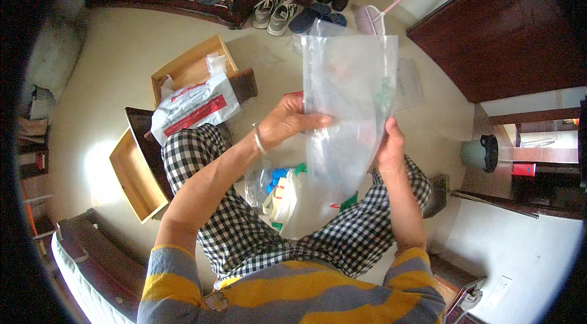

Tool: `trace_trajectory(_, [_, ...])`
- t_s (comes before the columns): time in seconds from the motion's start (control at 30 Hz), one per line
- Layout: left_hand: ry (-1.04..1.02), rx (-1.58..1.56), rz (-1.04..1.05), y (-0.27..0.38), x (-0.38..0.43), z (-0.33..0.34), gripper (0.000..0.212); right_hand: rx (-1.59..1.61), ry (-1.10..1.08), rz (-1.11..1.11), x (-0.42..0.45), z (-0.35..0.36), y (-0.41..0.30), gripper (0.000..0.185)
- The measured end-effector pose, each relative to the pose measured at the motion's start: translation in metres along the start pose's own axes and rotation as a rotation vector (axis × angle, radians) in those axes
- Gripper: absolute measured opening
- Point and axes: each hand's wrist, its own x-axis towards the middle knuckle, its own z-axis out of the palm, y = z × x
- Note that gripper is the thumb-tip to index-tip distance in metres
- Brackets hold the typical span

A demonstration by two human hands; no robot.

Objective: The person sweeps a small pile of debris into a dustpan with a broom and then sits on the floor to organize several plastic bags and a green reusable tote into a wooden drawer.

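Note:
A large translucent plastic bag (346,76) hangs between my hands, above the floor. My left hand (293,117) grips its left side, with the thumb lying across the front; a sliver of something red shows behind that hand. At the bag's right edge, my right hand (390,145) holds on with the fingers behind the plastic. Below, between my knees, lies a pile of small items, among them a blue piece (277,179) and a cream-coloured bundle (283,198). The bag covers part of that pile.
A wooden drawer (192,60) with a printed plastic mailer bag (197,106) leaning on it lies front left; another drawer (137,177) sits nearer. Sneakers (274,14), dark slippers (309,19) and a broom (370,20) stand ahead. A waste bin (477,153) is right, near a door (504,30).

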Motion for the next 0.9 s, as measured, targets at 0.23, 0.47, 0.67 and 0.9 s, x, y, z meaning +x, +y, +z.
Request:
trace_trajectory(0.23, [0.116,-0.079,0.045,-0.034,-0.022,-0.006,0.012,-0.475,0.046,-0.153,0.016,0.002,-0.015,0.045])
trace_trajectory(0.47, [0.092,-0.064,0.095,-0.056,-0.003,-0.007,0.02,-0.777,0.162,-0.398,-0.009,0.046,0.014,0.059])
trace_trajectory(0.67, [0.018,-0.193,0.08,-0.077,0.014,-0.011,0.015,-1.305,-0.093,-0.402,-0.002,0.061,0.064,0.096])
trace_trajectory(0.9, [0.113,-0.005,0.105,-0.074,0.017,-0.013,0.01,-1.068,-0.204,-0.185,0.005,0.041,0.046,0.074])
